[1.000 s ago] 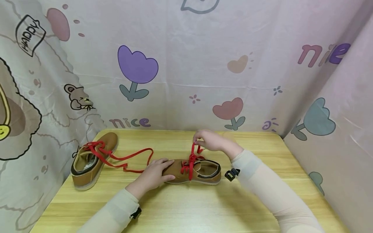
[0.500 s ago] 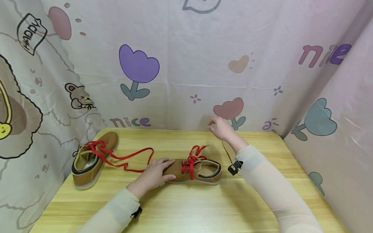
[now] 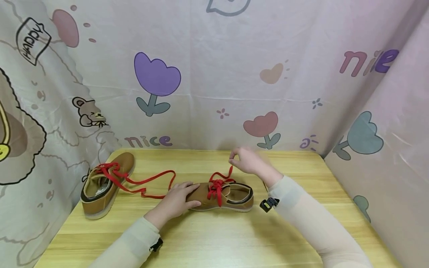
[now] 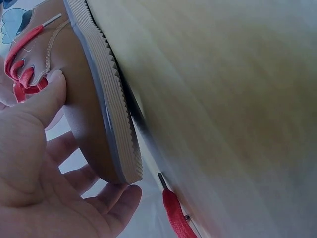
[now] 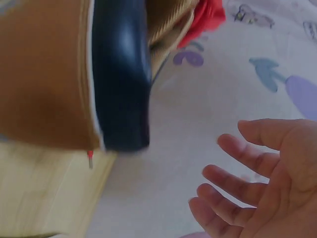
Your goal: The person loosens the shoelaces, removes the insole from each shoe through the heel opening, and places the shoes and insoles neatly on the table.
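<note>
A brown shoe (image 3: 239,206) with red laces (image 3: 218,188) lies on the table, its toe toward my left hand (image 3: 177,201). That hand grips the toe: in the left wrist view the thumb rests on the upper (image 4: 81,99) and the fingers reach round the toe's other side. The laces are knotted over the tongue, and one end points up toward the back. Just above that end is my right hand (image 3: 247,160), off the table. The right wrist view shows its fingers loosely bent and apart, holding nothing, beside the shoe's dark heel collar (image 5: 121,74).
A second brown shoe (image 3: 108,201) stands at the table's left side. Its long red lace (image 3: 151,181) trails across the wooden table (image 3: 214,238) toward my left hand. A printed curtain (image 3: 207,74) surrounds the back and both sides.
My right hand let go of the lace and rose up and back, then came down again over the lace end. The free lace has shifted shape. My left hand stays on the toe.
</note>
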Demonstrator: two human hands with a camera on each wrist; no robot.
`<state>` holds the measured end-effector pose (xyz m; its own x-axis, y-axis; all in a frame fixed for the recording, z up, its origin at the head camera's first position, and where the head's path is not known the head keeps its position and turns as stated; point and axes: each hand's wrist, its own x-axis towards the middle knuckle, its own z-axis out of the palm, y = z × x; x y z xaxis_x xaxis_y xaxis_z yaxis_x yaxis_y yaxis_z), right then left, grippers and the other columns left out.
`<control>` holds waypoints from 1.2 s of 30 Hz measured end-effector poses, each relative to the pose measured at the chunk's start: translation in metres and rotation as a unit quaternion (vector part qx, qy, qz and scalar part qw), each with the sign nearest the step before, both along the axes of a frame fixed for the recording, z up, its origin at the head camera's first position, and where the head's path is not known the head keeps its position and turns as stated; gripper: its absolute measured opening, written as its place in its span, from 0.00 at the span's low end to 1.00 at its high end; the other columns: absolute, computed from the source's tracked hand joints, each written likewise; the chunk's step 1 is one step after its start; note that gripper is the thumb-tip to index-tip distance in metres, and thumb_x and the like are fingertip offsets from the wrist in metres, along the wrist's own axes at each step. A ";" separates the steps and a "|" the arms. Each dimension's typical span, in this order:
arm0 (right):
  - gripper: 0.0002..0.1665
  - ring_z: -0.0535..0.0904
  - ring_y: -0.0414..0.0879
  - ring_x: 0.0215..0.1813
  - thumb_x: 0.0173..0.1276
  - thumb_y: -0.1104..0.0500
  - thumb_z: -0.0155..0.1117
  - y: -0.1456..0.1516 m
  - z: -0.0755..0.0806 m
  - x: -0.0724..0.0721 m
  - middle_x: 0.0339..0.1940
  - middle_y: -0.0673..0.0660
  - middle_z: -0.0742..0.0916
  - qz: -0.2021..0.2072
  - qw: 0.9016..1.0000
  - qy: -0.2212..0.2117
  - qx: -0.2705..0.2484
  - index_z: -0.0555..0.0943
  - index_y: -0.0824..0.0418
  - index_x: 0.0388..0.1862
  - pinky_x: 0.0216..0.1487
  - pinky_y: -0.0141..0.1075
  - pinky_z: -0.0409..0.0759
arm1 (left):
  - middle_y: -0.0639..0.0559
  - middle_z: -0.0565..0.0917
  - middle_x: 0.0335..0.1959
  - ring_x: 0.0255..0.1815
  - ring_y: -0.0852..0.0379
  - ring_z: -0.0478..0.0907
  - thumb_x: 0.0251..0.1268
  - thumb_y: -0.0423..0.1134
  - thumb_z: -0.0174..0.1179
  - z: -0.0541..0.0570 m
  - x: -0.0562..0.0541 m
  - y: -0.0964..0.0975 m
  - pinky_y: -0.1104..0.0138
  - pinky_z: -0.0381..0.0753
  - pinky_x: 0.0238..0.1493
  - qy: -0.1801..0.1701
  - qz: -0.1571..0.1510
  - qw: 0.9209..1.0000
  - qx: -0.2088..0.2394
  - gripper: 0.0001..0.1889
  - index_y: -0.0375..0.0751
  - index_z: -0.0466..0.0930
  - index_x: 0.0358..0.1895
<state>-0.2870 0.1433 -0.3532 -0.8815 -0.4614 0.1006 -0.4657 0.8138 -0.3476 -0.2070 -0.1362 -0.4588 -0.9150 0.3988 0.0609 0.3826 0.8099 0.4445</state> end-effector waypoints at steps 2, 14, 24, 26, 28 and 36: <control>0.06 0.81 0.55 0.51 0.72 0.56 0.64 -0.004 -0.001 0.007 0.44 0.56 0.86 0.005 1.000 0.003 0.003 0.84 0.56 0.37 0.54 0.49 0.78 | 0.39 0.71 0.70 0.70 0.34 0.65 0.64 0.56 0.66 0.000 0.000 0.000 0.39 0.63 0.68 -0.001 0.000 1.000 0.002 0.35 0.46 0.72 0.72; 0.17 0.78 0.53 0.50 0.70 0.51 0.68 -0.023 -0.011 0.049 0.44 0.52 0.85 0.030 0.999 0.032 0.019 0.82 0.50 0.20 0.49 0.43 0.78 | 0.39 0.71 0.70 0.69 0.34 0.66 0.65 0.55 0.66 0.002 0.000 -0.001 0.39 0.63 0.68 -0.004 0.003 1.000 0.000 0.34 0.46 0.72 0.72; 0.29 0.77 0.47 0.50 0.62 0.39 0.72 -0.036 -0.032 0.070 0.42 0.48 0.86 0.019 0.994 0.086 0.062 0.72 0.48 0.08 0.48 0.38 0.80 | 0.38 0.71 0.70 0.69 0.34 0.66 0.65 0.55 0.65 0.003 -0.002 0.001 0.39 0.64 0.67 -0.001 0.003 1.000 -0.006 0.34 0.47 0.72 0.72; 0.29 0.77 0.47 0.49 0.61 0.38 0.72 -0.039 -0.034 0.073 0.42 0.48 0.86 0.016 0.993 0.093 0.068 0.72 0.47 0.07 0.48 0.38 0.80 | 0.38 0.71 0.70 0.69 0.34 0.66 0.65 0.55 0.66 0.002 -0.002 0.001 0.39 0.64 0.66 0.002 0.002 1.000 -0.006 0.34 0.46 0.73 0.72; 0.30 0.77 0.47 0.48 0.60 0.38 0.73 -0.041 -0.036 0.076 0.42 0.48 0.86 0.020 0.992 0.103 0.070 0.72 0.47 0.07 0.48 0.38 0.79 | 0.38 0.71 0.70 0.68 0.34 0.67 0.65 0.55 0.66 0.002 -0.002 0.001 0.39 0.65 0.66 0.004 0.001 1.000 -0.006 0.34 0.46 0.73 0.71; 0.28 0.76 0.47 0.43 0.62 0.44 0.72 -0.043 -0.039 0.077 0.40 0.47 0.85 0.023 0.991 0.109 0.070 0.71 0.48 0.08 0.40 0.36 0.78 | 0.38 0.72 0.69 0.68 0.33 0.67 0.65 0.54 0.66 0.002 0.000 0.002 0.39 0.65 0.66 0.004 0.000 1.000 -0.003 0.33 0.45 0.73 0.71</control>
<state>-0.2102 0.1004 -0.3927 -0.8229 -0.5243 0.2187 -0.5559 0.8226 -0.1194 -0.2067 -0.1346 -0.4564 -0.9145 0.3993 0.0651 0.3859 0.8128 0.4364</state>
